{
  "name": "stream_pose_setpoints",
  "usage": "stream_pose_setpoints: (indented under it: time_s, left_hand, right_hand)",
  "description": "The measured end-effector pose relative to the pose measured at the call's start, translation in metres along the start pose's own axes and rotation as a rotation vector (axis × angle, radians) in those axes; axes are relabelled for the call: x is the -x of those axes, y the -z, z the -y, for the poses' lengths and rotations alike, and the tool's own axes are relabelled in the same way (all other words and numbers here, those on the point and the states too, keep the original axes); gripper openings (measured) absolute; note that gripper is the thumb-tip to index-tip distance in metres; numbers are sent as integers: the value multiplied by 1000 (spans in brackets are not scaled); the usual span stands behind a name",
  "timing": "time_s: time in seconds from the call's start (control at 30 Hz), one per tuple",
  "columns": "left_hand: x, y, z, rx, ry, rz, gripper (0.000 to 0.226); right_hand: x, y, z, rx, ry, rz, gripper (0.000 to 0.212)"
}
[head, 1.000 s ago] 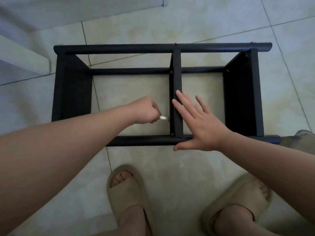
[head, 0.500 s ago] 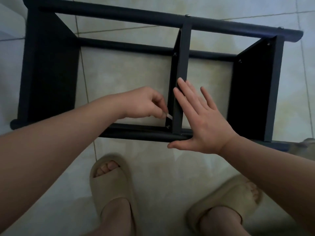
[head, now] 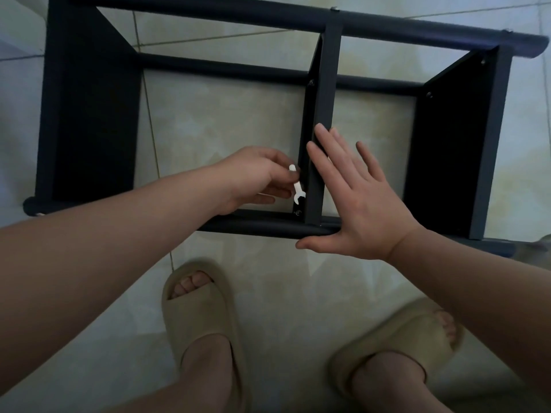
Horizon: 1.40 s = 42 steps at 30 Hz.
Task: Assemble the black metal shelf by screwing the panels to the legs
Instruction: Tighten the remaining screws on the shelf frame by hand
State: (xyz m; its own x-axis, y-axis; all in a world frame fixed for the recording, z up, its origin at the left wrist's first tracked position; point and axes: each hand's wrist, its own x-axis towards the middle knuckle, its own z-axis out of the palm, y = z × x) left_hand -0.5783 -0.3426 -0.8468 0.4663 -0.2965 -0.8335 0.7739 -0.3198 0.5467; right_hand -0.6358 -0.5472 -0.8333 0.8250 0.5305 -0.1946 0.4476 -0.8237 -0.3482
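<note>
The black metal shelf (head: 89, 114) lies on its side on the tiled floor, with round legs running left to right and three panels between them. My left hand (head: 253, 177) pinches a small white wrench (head: 297, 189) beside the middle panel (head: 325, 114), its jaw pointing down toward a screw (head: 298, 213) at the near leg (head: 262, 228). My right hand (head: 357, 204) lies flat with fingers spread against the middle panel's right side, thumb along the near leg.
My two feet in beige slippers (head: 202, 317) stand on the floor just in front of the shelf. The right end panel (head: 453, 150) and far leg (head: 298, 19) carry visible screws. Pale floor tiles (head: 223, 120) show through the frame.
The view has moved closer to the shelf. My left hand has turned the white wrench from lying sideways to standing nearly upright beside the middle panel. My right hand stays pressed flat.
</note>
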Motion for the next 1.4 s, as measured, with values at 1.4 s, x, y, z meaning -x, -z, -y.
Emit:
stream_pose_setpoints:
  time_s: [1.4]
  left_hand:
    - [9, -12, -16, -88, 106, 55, 16]
  right_hand:
    - [-1, 1, 1, -1, -2, 2, 124]
